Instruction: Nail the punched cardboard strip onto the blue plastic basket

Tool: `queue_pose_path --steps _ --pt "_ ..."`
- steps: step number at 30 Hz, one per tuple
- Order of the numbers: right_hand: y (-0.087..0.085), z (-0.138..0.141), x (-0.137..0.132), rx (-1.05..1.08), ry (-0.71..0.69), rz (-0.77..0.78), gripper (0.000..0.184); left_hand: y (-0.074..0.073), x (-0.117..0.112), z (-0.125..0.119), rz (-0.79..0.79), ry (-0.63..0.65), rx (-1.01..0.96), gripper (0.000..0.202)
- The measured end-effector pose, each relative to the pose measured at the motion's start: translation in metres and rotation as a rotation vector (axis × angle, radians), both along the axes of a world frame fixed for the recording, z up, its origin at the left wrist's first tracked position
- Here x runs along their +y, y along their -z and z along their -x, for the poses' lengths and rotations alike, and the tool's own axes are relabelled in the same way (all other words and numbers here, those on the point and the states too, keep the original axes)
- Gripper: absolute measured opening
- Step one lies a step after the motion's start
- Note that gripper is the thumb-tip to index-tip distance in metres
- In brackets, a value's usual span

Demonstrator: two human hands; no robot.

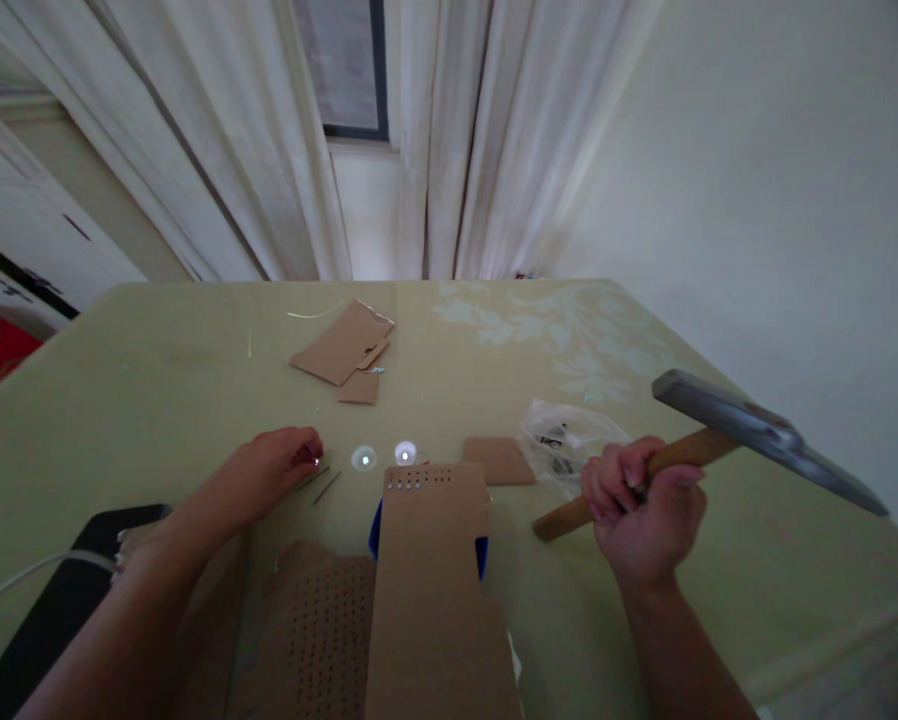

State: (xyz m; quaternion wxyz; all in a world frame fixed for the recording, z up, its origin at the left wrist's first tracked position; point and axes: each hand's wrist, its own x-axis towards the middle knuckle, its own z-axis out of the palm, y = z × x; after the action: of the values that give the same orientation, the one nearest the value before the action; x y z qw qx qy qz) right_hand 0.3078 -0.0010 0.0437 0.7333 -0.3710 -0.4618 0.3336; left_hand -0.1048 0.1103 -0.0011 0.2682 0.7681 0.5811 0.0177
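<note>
Hammer (711, 448) up in my right hand (648, 510) — over the right side of the table (156, 400).
I have the fingers wrapped tight round its wooden handle; my left hand (284, 462), fingertips drawn together, is beside thin metal rods (327, 487), and from here I can't tell whether it grips anything. Between the punched cardboard strip (434, 580) and the far edge sit two round dishes (356, 458), their pale centres too small to identify; a clear plastic bag (595, 425), nearer the right edge, shows dark bits inside.
</note>
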Motion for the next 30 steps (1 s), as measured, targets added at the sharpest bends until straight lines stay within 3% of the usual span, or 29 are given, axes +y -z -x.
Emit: queue_pose_path --steps 11,30 --pt "-0.0015 0.0016 -0.0012 -0.001 -0.013 -0.002 0.054 0.0021 0.0036 0.0065 0.053 -0.046 0.021 0.021" --pt "0.0001 0.0007 -0.001 -0.013 -0.014 -0.008 0.055 0.0043 -0.0016 0.0021 0.027 0.009 0.04 0.015"
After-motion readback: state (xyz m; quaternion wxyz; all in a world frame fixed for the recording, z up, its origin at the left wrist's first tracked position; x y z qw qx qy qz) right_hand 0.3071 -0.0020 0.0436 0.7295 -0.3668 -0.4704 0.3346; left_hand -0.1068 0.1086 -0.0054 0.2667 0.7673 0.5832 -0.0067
